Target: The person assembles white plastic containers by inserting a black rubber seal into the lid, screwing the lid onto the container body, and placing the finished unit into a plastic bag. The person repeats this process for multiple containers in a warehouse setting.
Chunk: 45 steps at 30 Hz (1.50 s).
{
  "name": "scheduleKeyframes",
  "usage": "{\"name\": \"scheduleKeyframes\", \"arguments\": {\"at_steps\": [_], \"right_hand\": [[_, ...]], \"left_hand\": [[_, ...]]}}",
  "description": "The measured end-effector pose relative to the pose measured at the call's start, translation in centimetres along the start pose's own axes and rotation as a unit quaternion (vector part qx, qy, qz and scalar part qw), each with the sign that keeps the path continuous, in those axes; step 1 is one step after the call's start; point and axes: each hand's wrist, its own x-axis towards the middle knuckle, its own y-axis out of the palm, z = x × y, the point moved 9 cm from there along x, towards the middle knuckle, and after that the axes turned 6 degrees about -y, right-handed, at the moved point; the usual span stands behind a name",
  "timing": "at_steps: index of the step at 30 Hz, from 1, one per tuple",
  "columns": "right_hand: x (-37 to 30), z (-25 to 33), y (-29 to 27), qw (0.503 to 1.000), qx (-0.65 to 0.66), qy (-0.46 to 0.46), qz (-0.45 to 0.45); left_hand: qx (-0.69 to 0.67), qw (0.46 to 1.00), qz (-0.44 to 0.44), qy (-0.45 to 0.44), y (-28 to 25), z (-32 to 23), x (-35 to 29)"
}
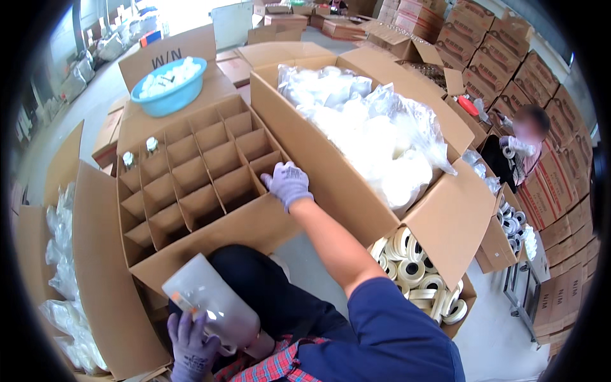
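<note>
My left hand (192, 347), in a pale purple glove, is closed on a frosted, see-through jug (213, 305) that lies tilted over my lap. An orange-marked patch shows near its wide end. My right hand (287, 183), gloved alike, is at the near right corner of a divided carton (210, 235). Its fingers curl down over the cardboard divider (259, 167) there; their tips are partly hidden. Two bottles with pale caps (152, 145) stand in cells at the carton's far left. Other visible cells show bare cardboard.
A blue basin (167, 95) of white parts sits behind the carton. To the right stands a large box of bagged white pieces (382, 140); below it, a box of cream rings (414, 270). Bagged goods (63, 274) fill a left box. Another person (519, 149) works at far right.
</note>
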Motion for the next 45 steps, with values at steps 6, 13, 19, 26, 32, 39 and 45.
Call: {"name": "scheduleKeyframes", "arguments": {"at_steps": [6,13,19,26,32,39,45], "right_hand": [[-1.7,3.6,-9.8,0.981,0.068,-0.133,-0.123],[12.1,-1.8,-16.6,0.99,0.098,-0.004,-0.103],[23.6,-13.4,-16.5,0.981,0.019,0.11,-0.161],[27.1,-9.4,-10.0,0.959,0.06,-0.195,0.196],[40.8,-14.4,-12.3,0.977,0.2,-0.043,0.067],[40.9,-17.4,-8.2,0.969,-0.212,-0.02,-0.128],[30.1,7.6,-16.1,0.926,0.008,-0.377,-0.02]], "left_hand": [[-0.307,0.92,-0.15,-0.193,-2.5,5.7,4.1],[-0.525,0.685,0.023,-0.505,6.7,5.7,-5.7],[-0.471,0.665,0.141,-0.562,10.3,6.0,-6.6],[-0.701,0.462,0.072,-0.539,12.1,5.2,-3.3],[-0.661,0.492,0.122,-0.553,16.9,6.3,-6.1],[-0.65,0.484,0.15,-0.566,20.6,5.6,-11.6],[-0.504,0.653,-0.132,-0.55,7.4,15.2,-2.2]]}}
